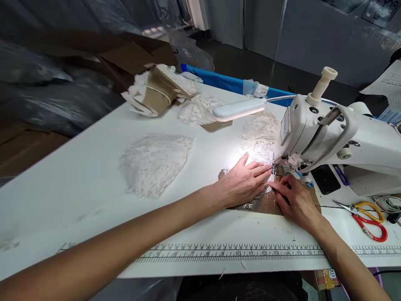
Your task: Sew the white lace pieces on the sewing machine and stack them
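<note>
White lace fabric (259,149) lies under the needle area of a white sewing machine (291,125), brightly lit by its lamp. My left hand (246,179) rests flat on the lace, fingers stretched toward the presser foot. Just in front of the foot, my right hand (291,198) has thumb and forefinger together at the lace's near edge; the other fingers curl beneath. A brown, shiny sheet (261,205) covers the table below both hands. How much lace sits under my left palm is hidden.
A separate lace piece (156,165) lies to the left. Behind it stands a banded lace bundle (156,94). The lamp (239,109) juts over the table. At right are scissors (369,217) and a black phone (326,179). A printed ruler (238,253) runs along the front edge.
</note>
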`<state>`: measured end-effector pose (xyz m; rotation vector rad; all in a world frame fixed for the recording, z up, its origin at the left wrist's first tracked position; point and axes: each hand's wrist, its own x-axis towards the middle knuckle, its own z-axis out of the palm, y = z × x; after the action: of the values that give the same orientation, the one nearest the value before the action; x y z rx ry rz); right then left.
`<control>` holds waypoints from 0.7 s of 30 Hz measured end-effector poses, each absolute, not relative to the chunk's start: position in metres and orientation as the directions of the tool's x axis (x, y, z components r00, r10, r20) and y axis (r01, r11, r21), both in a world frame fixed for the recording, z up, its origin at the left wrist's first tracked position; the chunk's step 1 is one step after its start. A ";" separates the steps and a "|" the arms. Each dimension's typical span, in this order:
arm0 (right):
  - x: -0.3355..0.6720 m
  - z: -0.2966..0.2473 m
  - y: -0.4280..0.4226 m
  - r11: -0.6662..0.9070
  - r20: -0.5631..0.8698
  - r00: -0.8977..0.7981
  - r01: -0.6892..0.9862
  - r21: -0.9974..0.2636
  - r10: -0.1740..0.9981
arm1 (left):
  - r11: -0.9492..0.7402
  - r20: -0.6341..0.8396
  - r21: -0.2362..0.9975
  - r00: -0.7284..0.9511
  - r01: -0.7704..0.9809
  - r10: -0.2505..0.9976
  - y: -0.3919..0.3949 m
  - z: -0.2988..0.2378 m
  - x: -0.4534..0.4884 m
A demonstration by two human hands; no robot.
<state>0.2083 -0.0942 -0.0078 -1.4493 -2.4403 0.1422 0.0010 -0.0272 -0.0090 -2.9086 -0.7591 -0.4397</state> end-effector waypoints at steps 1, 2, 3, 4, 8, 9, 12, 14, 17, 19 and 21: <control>0.208 -0.008 -0.094 0.481 0.196 -0.445 0.848 -0.220 0.874 | -0.865 0.298 -0.034 0.831 0.501 0.469 -0.027 -0.009 0.002; 0.207 -0.008 -0.093 0.473 0.188 -0.440 0.856 -0.207 0.878 | -0.860 0.292 -0.045 0.830 0.508 0.476 -0.026 -0.008 0.003; 0.206 -0.008 -0.093 0.464 0.181 -0.433 0.864 -0.194 0.883 | -0.856 0.284 -0.056 0.830 0.514 0.480 -0.025 -0.008 0.004; 0.206 -0.008 -0.092 0.453 0.173 -0.425 0.873 -0.182 0.888 | -0.853 0.277 -0.069 0.832 0.517 0.481 -0.024 -0.007 0.005; 0.205 -0.012 -0.087 0.415 0.145 -0.395 0.896 -0.155 0.907 | -0.849 0.287 -0.098 0.832 0.519 0.475 -0.017 -0.007 0.007; 0.205 -0.014 -0.085 0.411 0.143 -0.391 0.897 -0.161 0.909 | -0.848 0.299 -0.100 0.828 0.521 0.474 -0.016 -0.007 0.008; 0.207 -0.016 -0.083 0.400 0.155 -0.373 0.891 -0.215 0.915 | -0.842 0.324 -0.093 0.816 0.531 0.479 -0.012 -0.009 0.009; 0.211 -0.015 -0.083 0.383 0.181 -0.342 0.876 -0.293 0.922 | -0.838 0.328 -0.088 0.810 0.539 0.486 -0.012 -0.010 0.010; 0.220 -0.011 -0.084 0.323 0.226 -0.242 0.823 -0.467 0.944 | -0.828 0.354 -0.080 0.792 0.556 0.497 -0.013 -0.007 0.008; 0.225 -0.008 -0.083 0.282 0.259 -0.159 0.779 -0.560 0.953 | -0.819 0.399 -0.063 0.766 0.571 0.504 -0.013 -0.002 0.004; 0.228 -0.004 -0.080 0.260 0.274 -0.108 0.749 -0.610 0.955 | -0.825 0.422 -0.016 0.752 0.565 0.507 -0.011 0.003 -0.001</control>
<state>0.2282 -0.0801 -0.0043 -1.5417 -1.9106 0.4253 -0.0011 -0.0109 0.0033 -2.8055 -0.8634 -0.6144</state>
